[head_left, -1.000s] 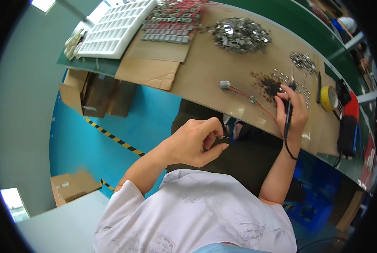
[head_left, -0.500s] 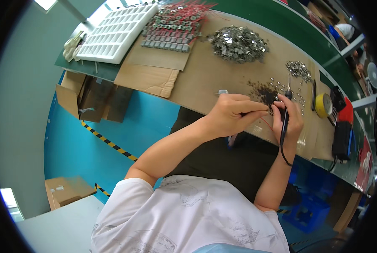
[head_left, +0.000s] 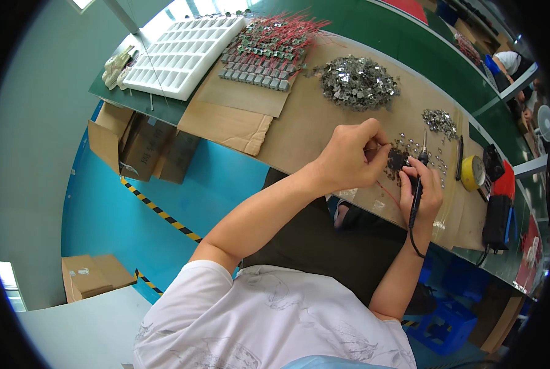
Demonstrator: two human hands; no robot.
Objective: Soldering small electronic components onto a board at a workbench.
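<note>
My right hand (head_left: 424,190) is closed around a soldering iron (head_left: 417,200), its metal tip pointing away from me and its black cord hanging down. Raised beside it, my left hand (head_left: 356,155) pinches a thin wire (head_left: 376,147) between thumb and forefinger. A red wire (head_left: 388,192) runs out below the left hand toward the right; which hand holds it is hidden. Just past my fingers lies a heap of small dark brown bits (head_left: 399,161), partly covered by the hands. Small round silver pieces (head_left: 433,161) are scattered around the iron.
A large heap of shiny metal plates (head_left: 359,83) and a smaller metal pile (head_left: 440,123) lie farther back. Rows of grey parts with red wires (head_left: 259,74) stand beside a white compartment tray (head_left: 185,58). Yellow tape (head_left: 472,172) and a black box (head_left: 498,222) sit at right.
My left hand has risen and turned, moving away from the right hand's fingertips. The right hand keeps its hold on the soldering iron. The whole view has shifted slightly.
</note>
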